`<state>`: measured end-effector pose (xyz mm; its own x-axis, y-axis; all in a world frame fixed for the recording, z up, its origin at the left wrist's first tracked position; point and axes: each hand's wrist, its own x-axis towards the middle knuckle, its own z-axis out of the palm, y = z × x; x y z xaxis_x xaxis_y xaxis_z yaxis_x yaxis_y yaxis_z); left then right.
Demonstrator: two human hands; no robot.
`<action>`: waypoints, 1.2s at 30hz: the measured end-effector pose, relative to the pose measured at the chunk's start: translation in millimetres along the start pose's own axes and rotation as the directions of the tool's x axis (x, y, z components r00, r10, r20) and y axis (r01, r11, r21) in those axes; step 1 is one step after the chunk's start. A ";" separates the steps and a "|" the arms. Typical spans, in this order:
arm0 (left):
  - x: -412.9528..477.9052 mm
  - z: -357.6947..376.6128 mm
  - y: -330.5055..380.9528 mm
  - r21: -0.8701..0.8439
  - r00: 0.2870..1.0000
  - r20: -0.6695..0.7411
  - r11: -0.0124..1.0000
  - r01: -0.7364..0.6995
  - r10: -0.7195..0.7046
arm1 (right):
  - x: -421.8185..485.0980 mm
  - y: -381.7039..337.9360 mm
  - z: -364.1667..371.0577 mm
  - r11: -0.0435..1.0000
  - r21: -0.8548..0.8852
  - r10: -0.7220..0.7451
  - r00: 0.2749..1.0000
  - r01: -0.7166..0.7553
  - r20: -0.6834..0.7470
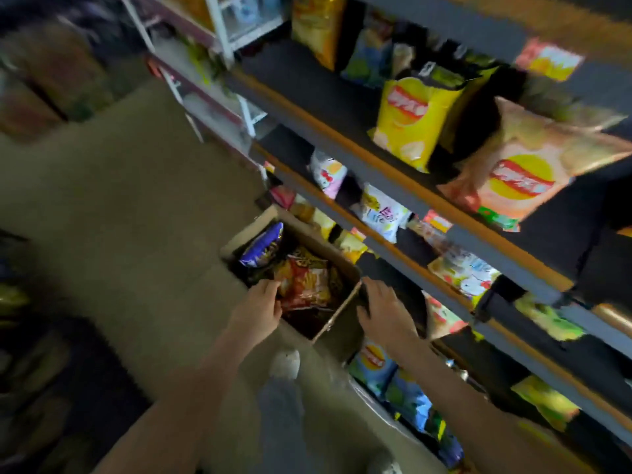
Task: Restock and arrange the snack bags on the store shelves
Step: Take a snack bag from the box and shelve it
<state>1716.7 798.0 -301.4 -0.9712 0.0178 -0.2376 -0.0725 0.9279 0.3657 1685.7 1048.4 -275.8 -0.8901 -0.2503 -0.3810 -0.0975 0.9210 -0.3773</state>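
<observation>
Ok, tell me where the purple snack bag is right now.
Head view, lower centre: the purple snack bag leans in the far left corner of the cardboard box, just beyond the red bag that the left hand grips.

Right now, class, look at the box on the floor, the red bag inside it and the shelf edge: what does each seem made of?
The box: brown cardboard, matte, with a thin raw flap edge. The red bag: probably glossy printed plastic film; it creases and catches light. The shelf edge: likely painted metal, grey with an orange strip; blur leaves it open.
</observation>
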 end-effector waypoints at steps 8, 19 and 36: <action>144.9 92.7 -168.6 0.001 0.996 0.077 0.999 0.051 -0.050 | 192.3 -39.8 157.2 0.935 0.097 0.324 0.933 -0.341 0.159; 227.0 203.9 -231.5 -0.118 0.995 0.100 0.993 -0.010 0.022 | 325.0 -13.5 305.3 0.799 0.013 0.562 0.754 -0.601 0.340; 158.5 24.1 -80.9 -0.548 0.939 0.338 0.797 0.254 -0.067 | 189.0 -97.9 93.9 0.871 0.288 0.371 0.917 -0.399 0.148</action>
<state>1574.1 734.8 -390.3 -0.8304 0.0803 -0.5513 -0.4285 0.5403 0.7242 1568.8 882.9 -390.2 -0.7863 0.0679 -0.6141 0.3980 0.8159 -0.4195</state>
